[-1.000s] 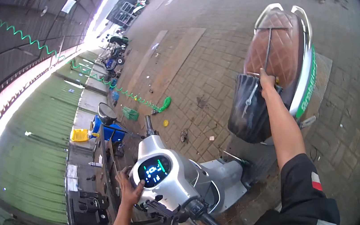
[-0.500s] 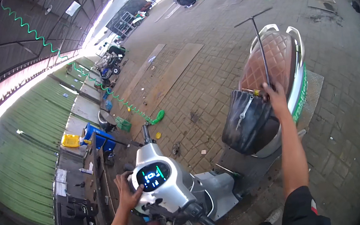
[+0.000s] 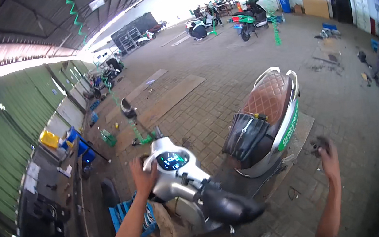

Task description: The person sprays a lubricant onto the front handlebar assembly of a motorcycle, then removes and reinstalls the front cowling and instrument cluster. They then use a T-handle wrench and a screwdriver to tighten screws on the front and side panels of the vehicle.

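A silver scooter with a lit dashboard [image 3: 172, 161] stands in front of me. My left hand [image 3: 144, 176] grips the left side of its silver handlebar cover [image 3: 162, 145], thumb beside the display. My right hand [image 3: 328, 153] is out to the right of the scooter, above the brick floor. Its fingers look dark and indistinct, and whether they hold anything does not show. On the black front part of the seat [image 3: 248, 135] lie a silver wrench [image 3: 246, 126] and a small yellow-and-black item [image 3: 260, 116]. The brown quilted rear seat [image 3: 269, 93] is behind them.
A black mirror [image 3: 234, 210] juts out near me, another mirror [image 3: 126, 108] at the left. A workbench [image 3: 62, 200] runs along the left, with a blue crate [image 3: 133, 215] by the scooter. Blue bins and a yellow tub [image 3: 49, 139] stand beyond. Parked scooters [image 3: 253, 18] are far off.
My right hand has left the seat and moved right and down; the T-handle wrench it held no longer shows. My left hand stays at the handlebar cover. The view has tilted up.
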Demonstrator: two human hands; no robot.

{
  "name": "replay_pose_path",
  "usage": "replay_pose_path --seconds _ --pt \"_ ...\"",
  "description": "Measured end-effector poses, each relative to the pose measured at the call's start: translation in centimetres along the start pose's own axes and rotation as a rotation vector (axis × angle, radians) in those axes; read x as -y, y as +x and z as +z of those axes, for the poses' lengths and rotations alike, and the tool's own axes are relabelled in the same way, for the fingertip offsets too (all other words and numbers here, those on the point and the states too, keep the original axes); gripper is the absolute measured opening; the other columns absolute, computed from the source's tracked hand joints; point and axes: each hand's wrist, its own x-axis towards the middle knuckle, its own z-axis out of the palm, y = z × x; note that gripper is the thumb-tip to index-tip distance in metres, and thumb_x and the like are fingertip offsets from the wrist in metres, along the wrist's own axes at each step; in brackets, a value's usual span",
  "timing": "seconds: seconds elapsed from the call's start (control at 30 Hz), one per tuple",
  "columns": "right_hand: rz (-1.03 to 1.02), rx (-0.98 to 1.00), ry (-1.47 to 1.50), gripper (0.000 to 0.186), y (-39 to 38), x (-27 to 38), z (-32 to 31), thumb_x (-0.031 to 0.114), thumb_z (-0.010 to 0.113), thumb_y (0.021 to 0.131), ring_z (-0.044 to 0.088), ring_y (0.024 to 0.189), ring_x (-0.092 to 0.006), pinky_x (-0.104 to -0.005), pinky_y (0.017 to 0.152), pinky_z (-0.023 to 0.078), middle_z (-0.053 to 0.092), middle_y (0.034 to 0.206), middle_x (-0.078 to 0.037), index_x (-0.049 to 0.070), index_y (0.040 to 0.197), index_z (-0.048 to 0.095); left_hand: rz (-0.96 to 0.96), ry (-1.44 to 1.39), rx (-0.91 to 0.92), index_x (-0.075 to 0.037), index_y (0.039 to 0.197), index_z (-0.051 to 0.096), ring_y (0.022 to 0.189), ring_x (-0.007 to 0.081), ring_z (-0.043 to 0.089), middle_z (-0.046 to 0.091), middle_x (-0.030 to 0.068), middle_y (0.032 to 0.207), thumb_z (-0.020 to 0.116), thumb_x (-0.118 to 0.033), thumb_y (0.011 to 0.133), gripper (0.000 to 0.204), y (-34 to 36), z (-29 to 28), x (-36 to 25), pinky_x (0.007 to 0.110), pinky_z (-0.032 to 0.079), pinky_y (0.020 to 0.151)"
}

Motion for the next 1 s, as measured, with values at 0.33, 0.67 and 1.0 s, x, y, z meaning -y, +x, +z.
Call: replay_pose_path --seconds 0.33,0.67,1.0 --pt "0.616 0.385 -0.156 0.039 -35.2 6.7 8.1 0.03 0.046 0.103 0.065 0.079 -0.0188 -0.0344 0.069 0.052 0.066 0.091 -0.013 -0.006 0.105 0.059 -1.352 -1.21 0.195 -0.005 0.11 0.057 0.067 0.0101 0.051 0.056 0.0013 0.08 0.051 -0.033 0.101 0.03 -27.1 -4.2 0.3 0.029 0.043 0.056" --pt "0.853 0.749 0.004 0.039 -43.0 4.4 28.8 0.034 0.051 0.1 0.053 0.072 -0.0146 -0.0327 0.067 0.045 0.058 0.078 -0.006 -0.003 0.106 0.061 -0.947 -1.021 0.87 -0.001 0.1 0.061 0.077 0.0079 0.049 0.054 0.0 0.082 0.053 -0.037 0.1 0.037 -33.7 -6.1 -2.8 0.027 0.041 0.066" --pt "0.508 0.107 -0.127 0.037 -40.8 -4.4 29.7 0.02 0.05 0.099 0.057 0.109 -0.0206 -0.0329 0.088 0.048 0.059 0.12 -0.013 -0.001 0.13 0.048 -1.094 -1.343 0.323 -0.007 0.103 0.054 0.073 0.0073 0.041 0.046 -0.0032 0.083 0.047 -0.037 0.103 0.031 -27.2 2.4 -0.3 0.025 0.04 0.059"
